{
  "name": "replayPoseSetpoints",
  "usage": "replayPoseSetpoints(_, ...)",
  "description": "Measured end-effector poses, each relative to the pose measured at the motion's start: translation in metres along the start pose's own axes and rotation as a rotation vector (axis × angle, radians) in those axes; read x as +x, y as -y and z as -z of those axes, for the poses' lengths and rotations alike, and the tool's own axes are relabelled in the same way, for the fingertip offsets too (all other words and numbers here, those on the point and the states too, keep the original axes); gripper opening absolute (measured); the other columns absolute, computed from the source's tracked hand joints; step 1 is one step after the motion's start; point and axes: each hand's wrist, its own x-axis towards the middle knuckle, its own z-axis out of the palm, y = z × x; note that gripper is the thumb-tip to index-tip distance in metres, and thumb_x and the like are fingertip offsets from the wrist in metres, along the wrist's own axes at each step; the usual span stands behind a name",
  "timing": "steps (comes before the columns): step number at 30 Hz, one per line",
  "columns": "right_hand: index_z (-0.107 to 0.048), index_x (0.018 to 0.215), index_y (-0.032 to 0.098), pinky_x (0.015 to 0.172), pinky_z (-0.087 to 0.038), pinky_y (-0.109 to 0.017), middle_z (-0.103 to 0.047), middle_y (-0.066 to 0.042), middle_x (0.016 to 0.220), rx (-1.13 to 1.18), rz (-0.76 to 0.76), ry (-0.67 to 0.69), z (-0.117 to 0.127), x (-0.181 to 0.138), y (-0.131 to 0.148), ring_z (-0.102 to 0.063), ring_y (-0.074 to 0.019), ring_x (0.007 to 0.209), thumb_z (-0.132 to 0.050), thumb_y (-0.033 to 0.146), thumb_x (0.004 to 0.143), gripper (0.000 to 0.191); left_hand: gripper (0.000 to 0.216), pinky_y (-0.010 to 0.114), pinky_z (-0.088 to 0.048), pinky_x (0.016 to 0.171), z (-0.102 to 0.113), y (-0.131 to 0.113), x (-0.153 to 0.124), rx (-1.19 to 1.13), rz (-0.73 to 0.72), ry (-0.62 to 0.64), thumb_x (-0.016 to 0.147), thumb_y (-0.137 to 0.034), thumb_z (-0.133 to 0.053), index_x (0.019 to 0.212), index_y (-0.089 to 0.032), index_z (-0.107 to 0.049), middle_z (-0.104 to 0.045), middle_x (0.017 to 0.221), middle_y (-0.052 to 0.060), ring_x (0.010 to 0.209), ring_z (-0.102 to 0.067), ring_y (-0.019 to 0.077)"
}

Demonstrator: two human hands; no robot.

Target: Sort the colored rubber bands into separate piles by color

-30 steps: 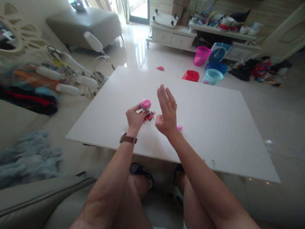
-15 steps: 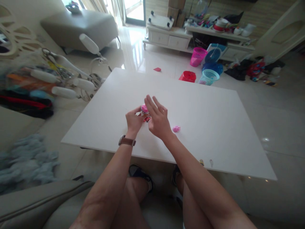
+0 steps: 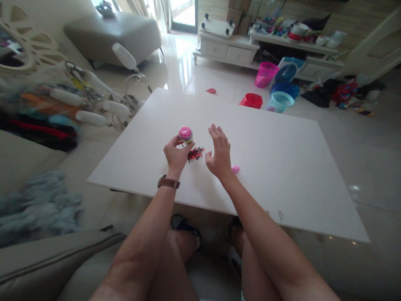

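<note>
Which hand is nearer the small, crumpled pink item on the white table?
Right: the right hand is just left of the pink item; the left hand, farther left, holds a pink-topped container.

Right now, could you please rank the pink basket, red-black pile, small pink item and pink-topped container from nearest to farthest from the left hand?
1. Pink-topped container: in the left hand.
2. Red-black pile: on the table, just right.
3. Small pink item: farther right.
4. Pink basket: beyond the table's far edge.

Daylight thru far doorway (image 3: 184,13), glare on floor (image 3: 184,69); btm R dim, edges blurry & stretched.
</note>
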Motion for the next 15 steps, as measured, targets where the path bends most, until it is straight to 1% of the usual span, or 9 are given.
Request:
replayPoseSetpoints(3,-0.038,0.151,0.022,0.114,-0.041,-0.053,-0.038,-0.01,0.164,0.035,-0.017,0.009,-0.0045,-0.0007,-0.0033,-0.026,-0.0269,0.155,-0.042,0.003,0.076,0.078,0.037,0.036,-0.06,0.085,0.0003,0.0038,-0.0001,0.007,0.0,0.013,0.063,-0.025,-0.085,0.098,-0.017,-0.076,-0.078,0.097,0.006,0.09,-0.072,0.0222)
replayPoseSetpoints(5,-0.043,0.146,0.023,0.114,-0.04,-0.054,-0.039,-0.01,0.163,0.061,-0.022,0.008,-0.0071,-0.0014,-0.0034,-0.028,-0.0273,0.154,-0.043,0.003,0.076,0.073,0.037,0.036,-0.06,0.085,-0.0002,0.0054,-0.0012,0.012,-0.015,0.004,0.064,-0.024,-0.084,0.1,-0.018,-0.076,-0.078,0.099,0.006,0.092,-0.072,0.022)
replayPoseSetpoints(8,-0.044,0.143,0.023,0.115,-0.039,-0.055,-0.041,-0.01,0.161,0.079,-0.025,0.019,-0.0088,-0.0019,-0.0028,-0.03,-0.0274,0.153,-0.042,0.004,0.077,0.069,0.035,0.036,-0.06,0.087,-0.0003,0.007,-0.002,0.026,-0.022,0.004,0.064,-0.021,-0.084,0.098,-0.017,-0.076,-0.078,0.094,0.005,0.089,-0.072,0.0212)
replayPoseSetpoints(10,-0.045,0.142,0.023,0.116,-0.038,-0.055,-0.042,-0.011,0.16,0.094,-0.029,0.031,-0.0088,-0.0019,-0.0037,-0.03,-0.0282,0.153,-0.043,0.004,0.077,0.068,0.035,0.036,-0.06,0.087,0.0004,0.0063,-0.0017,0.006,-0.039,0.016,0.064,-0.021,-0.084,0.098,-0.017,-0.076,-0.078,0.095,0.005,0.09,-0.072,0.0211)
replayPoseSetpoints(15,-0.048,0.138,0.022,0.116,-0.038,-0.056,-0.046,-0.012,0.157,0.111,-0.066,0.025,-0.0078,-0.0009,-0.0087,-0.034,-0.0298,0.15,-0.046,0.006,0.078,0.063,0.035,0.033,-0.061,0.081,0.0019,-0.0001,-0.0017,-0.052,-0.055,0.001,0.066,-0.025,-0.084,0.099,-0.017,-0.074,-0.077,0.098,0.006,0.093,-0.071,0.0213)
